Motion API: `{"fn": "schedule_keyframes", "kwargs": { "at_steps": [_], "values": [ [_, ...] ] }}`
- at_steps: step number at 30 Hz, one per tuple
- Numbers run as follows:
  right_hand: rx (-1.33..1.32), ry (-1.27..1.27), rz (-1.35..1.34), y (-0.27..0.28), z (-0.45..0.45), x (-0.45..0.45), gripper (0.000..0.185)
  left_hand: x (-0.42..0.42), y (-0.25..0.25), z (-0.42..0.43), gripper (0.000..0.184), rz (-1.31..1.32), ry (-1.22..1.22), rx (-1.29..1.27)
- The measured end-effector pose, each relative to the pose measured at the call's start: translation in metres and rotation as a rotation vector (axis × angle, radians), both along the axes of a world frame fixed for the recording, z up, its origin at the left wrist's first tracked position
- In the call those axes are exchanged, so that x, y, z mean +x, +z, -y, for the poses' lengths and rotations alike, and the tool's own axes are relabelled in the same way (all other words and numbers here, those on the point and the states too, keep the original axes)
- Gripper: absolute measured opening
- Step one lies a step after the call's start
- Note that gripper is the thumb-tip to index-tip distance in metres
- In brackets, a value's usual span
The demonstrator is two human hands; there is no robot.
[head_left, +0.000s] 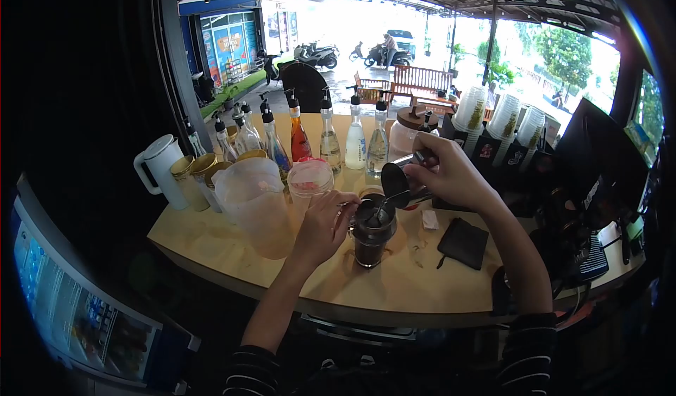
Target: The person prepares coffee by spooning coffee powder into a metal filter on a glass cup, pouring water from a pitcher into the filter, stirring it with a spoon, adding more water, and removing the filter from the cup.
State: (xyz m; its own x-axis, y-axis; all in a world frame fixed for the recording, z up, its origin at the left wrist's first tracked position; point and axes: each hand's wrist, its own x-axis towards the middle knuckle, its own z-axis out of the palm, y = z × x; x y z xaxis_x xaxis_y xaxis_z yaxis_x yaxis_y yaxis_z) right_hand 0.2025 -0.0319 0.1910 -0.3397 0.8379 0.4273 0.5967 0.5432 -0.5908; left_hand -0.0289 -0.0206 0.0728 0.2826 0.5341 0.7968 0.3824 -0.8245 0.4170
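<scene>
A glass with dark contents [369, 254] stands near the counter's front edge, with a dark, wide-rimmed vessel [374, 229] on top of it. My left hand [325, 225] is closed beside that rim, its fingers pinching a thin metal spoon [362, 202] that reaches over the opening. Above the right side of the opening, my right hand [451, 170] grips a small dark metal pitcher [396, 182]. The pitcher is tilted left, and a thin shiny streak runs between it and the vessel; I cannot tell whether this is liquid or metal.
A large translucent pitcher [253, 202] and a pink-rimmed container [310, 179] stand left. Pump bottles [299, 135] line the back. A dark folded cloth [463, 244] and a small white packet [429, 219] lie right. Stacked plastic cups [470, 110] stand behind.
</scene>
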Motion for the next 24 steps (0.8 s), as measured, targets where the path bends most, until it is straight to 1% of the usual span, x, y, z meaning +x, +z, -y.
{"fn": "schedule_keyframes", "kwargs": {
  "at_steps": [2,6,9,11,12,13,15,16,17,19,22,24],
  "values": [
    [0.097,-0.003,0.066,0.000,0.001,0.002,0.024,-0.001,0.001,0.000,0.012,-0.006,0.017,0.019],
    [0.054,-0.030,0.057,-0.002,0.000,0.006,0.024,-0.001,0.000,0.000,0.012,-0.015,0.038,0.050],
    [0.127,-0.030,-0.009,-0.022,-0.016,0.019,0.024,-0.001,0.000,0.002,0.012,0.000,0.034,0.053],
    [0.127,-0.075,-0.222,-0.043,-0.034,0.034,0.026,-0.001,0.000,0.003,0.012,0.018,0.035,0.059],
    [0.087,-0.024,-0.340,-0.054,-0.043,0.044,0.023,-0.001,-0.001,0.003,0.012,0.033,0.031,0.065],
    [0.086,-0.019,-0.338,-0.061,-0.044,0.046,0.023,0.000,-0.001,0.003,0.012,0.035,0.037,0.065],
    [-0.128,-0.038,-0.742,-0.078,-0.040,0.047,0.020,-0.001,-0.004,0.002,0.012,0.036,0.050,0.070],
    [-0.171,-0.068,-0.807,-0.085,-0.037,0.047,0.019,-0.001,-0.003,0.003,0.012,0.036,0.052,0.071],
    [-0.171,-0.067,-0.806,-0.101,-0.039,0.052,0.019,-0.001,-0.003,0.004,0.012,0.047,0.053,0.072],
    [-0.235,-0.141,-0.995,-0.145,-0.054,0.066,0.022,0.001,-0.004,0.004,0.011,0.060,0.054,0.077],
    [-0.263,-0.170,-1.112,-0.201,-0.069,0.075,0.026,0.002,-0.004,0.003,0.010,0.052,0.067,0.104],
    [-0.305,-0.181,-1.141,-0.221,-0.069,0.072,0.023,0.005,-0.003,0.003,0.010,0.068,0.062,0.110]
  ]
}}
